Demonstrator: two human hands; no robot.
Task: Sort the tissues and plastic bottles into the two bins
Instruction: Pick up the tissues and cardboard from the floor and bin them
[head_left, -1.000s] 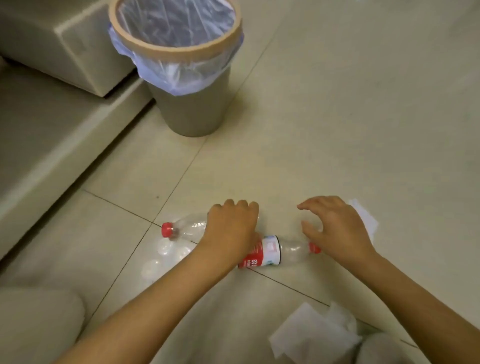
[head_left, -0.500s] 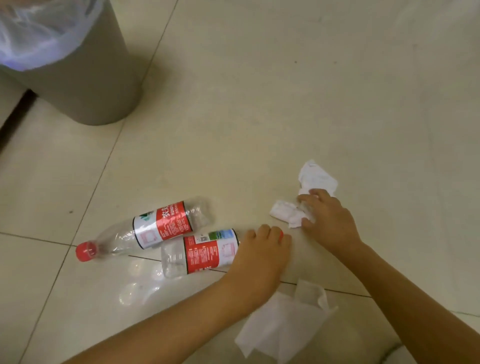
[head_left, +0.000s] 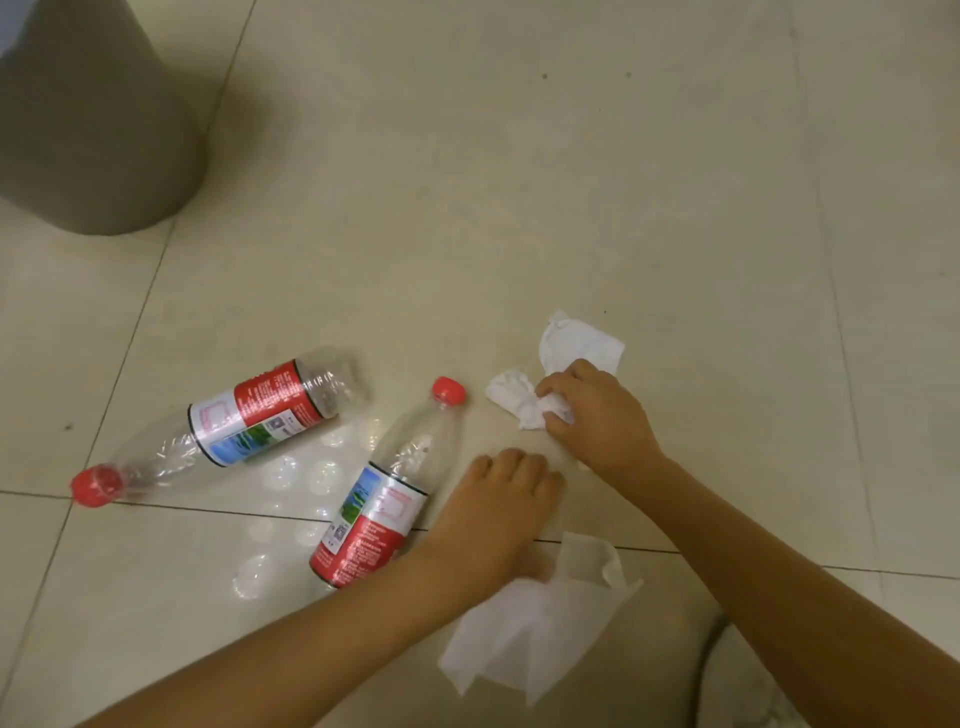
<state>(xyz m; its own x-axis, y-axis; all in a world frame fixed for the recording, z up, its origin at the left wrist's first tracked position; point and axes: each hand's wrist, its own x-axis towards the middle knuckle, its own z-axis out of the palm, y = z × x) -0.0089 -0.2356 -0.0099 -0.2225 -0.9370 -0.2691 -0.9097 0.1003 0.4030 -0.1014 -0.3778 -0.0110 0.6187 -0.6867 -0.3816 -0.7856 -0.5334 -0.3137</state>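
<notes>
Two empty clear bottles with red caps and red labels lie on the tiled floor. One bottle (head_left: 228, 423) lies at the left, cap toward the lower left. The other bottle (head_left: 387, 486) points its cap up and to the right, just left of my left hand (head_left: 493, 512). My left hand rests flat on the floor, fingers apart, holding nothing. My right hand (head_left: 592, 410) pinches a crumpled white tissue (head_left: 519, 397) on the floor. A second white tissue (head_left: 582, 340) lies just behind that hand. A flat tissue (head_left: 535, 623) lies under my left wrist.
A grey bin (head_left: 88, 130) stands at the upper left; only its lower wall shows. A pale rounded object (head_left: 748, 675) sits at the bottom right edge. Open beige floor tiles stretch across the upper right.
The near bottle has swung round, its cap now pointing up and right, away from my left hand. My right hand has closed tighter on the crumpled tissue. The view has shifted closer.
</notes>
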